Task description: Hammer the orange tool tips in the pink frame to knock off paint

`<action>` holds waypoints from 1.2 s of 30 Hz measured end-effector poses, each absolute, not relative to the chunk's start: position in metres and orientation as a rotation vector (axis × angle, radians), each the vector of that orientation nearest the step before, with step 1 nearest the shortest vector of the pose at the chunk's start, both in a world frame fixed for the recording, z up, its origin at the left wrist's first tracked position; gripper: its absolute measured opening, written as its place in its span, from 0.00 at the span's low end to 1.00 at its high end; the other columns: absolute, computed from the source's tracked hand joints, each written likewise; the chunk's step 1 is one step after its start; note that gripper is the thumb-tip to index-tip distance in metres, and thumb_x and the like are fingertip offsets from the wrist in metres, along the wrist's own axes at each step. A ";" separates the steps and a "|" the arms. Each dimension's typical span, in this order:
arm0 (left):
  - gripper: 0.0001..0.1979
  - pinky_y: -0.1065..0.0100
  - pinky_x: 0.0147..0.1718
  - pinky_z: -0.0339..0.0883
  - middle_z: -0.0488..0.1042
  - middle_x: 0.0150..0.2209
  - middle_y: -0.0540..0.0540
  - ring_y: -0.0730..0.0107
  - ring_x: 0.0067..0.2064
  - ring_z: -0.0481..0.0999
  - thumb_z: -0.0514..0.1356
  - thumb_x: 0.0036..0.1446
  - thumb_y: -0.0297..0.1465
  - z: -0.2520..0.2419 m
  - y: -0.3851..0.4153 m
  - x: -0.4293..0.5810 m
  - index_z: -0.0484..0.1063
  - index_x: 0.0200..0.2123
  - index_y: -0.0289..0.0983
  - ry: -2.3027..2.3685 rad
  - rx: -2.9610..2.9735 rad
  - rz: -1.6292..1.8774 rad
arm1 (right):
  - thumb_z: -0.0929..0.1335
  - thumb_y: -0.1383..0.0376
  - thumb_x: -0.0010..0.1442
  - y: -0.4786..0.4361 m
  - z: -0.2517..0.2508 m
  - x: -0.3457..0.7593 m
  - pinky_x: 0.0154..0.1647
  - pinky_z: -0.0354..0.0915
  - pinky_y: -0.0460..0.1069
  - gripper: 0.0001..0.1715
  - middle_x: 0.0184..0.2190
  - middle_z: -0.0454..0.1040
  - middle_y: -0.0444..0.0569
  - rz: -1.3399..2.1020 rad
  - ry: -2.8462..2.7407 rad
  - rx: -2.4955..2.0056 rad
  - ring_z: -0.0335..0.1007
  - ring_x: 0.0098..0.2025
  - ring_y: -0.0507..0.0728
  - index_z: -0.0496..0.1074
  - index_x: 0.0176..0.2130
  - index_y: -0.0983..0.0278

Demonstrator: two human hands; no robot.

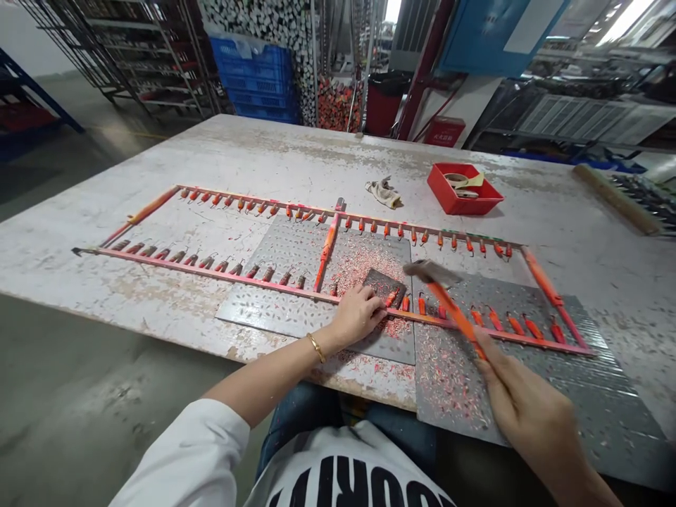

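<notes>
Scuffed white worktable [237, 155] bearing long pink-orange rectangular frame [328, 243]. I'm clenching orange-handled hammer [457, 315] in right hand [522, 394], above near rail [285, 287]; left hand [359, 310] touching rail beside dark square plate [377, 280], can't tell if pinching anything.

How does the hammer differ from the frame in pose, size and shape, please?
The hammer is held up at a slant in the right hand; the frame lies flat. The hammer is much smaller than the frame. The hammer is T-shaped; the frame is a long rectangle. Both show orange.
</notes>
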State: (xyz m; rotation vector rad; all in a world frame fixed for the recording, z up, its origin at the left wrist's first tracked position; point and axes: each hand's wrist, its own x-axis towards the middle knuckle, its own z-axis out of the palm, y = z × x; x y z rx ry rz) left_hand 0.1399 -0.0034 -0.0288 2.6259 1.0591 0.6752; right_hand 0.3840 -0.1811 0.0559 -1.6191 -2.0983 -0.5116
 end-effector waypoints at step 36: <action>0.12 0.61 0.41 0.65 0.74 0.39 0.44 0.63 0.41 0.71 0.58 0.70 0.38 -0.032 -0.004 0.140 0.80 0.41 0.41 1.059 2.664 0.678 | 0.62 0.68 0.71 -0.179 0.025 0.382 0.22 0.61 0.46 0.36 0.24 0.76 0.41 -0.485 -2.229 -1.644 0.68 0.20 0.51 0.55 0.74 0.56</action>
